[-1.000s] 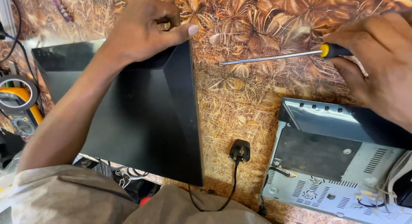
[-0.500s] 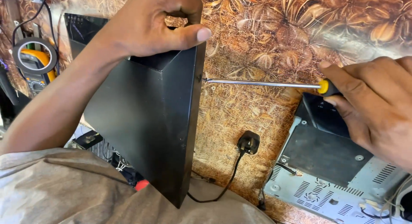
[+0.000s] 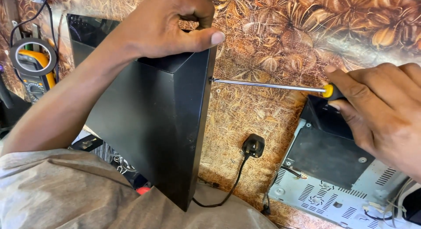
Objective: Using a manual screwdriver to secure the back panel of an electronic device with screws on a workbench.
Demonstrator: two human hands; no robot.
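Patterned cloth; screwdriver [image 3: 280,86] handle hidden.

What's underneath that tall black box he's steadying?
The black box stands on edge under the left hand. Loose wires and something red peek out at its base; whatever lies directly beneath is covered.

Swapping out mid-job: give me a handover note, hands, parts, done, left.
Left hand grips the top of the black case, held upright on its edge.
Right hand holds the screwdriver level, tip at a screw point high on the case's side edge.
An opened grey chassis lies at lower right, a black plug between them.
Done: tool is placed.
Left: whether the screw has turned can't be told.
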